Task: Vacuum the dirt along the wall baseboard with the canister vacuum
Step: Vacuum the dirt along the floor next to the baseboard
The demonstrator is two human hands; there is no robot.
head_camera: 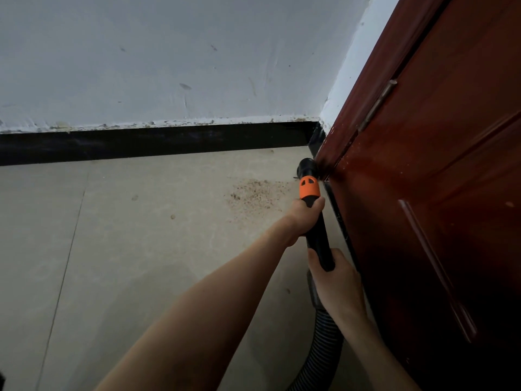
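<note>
A black vacuum wand [317,232] with an orange collar [309,189] points into the corner, its round nozzle [306,166] on the floor against the door frame. My left hand [306,214] grips the wand just below the collar. Lower down, my right hand [337,280] holds the wand where the ribbed black hose [324,342] joins it. A patch of brownish dirt [255,194] lies on the floor left of the nozzle. The black baseboard [141,145] runs along the foot of the white wall. The canister is out of view.
A dark red wooden door [439,193] and its frame fill the right side, close beside the wand. Beige floor tiles [127,249] with small specks spread to the left. The scuffed white wall [169,66] rises behind.
</note>
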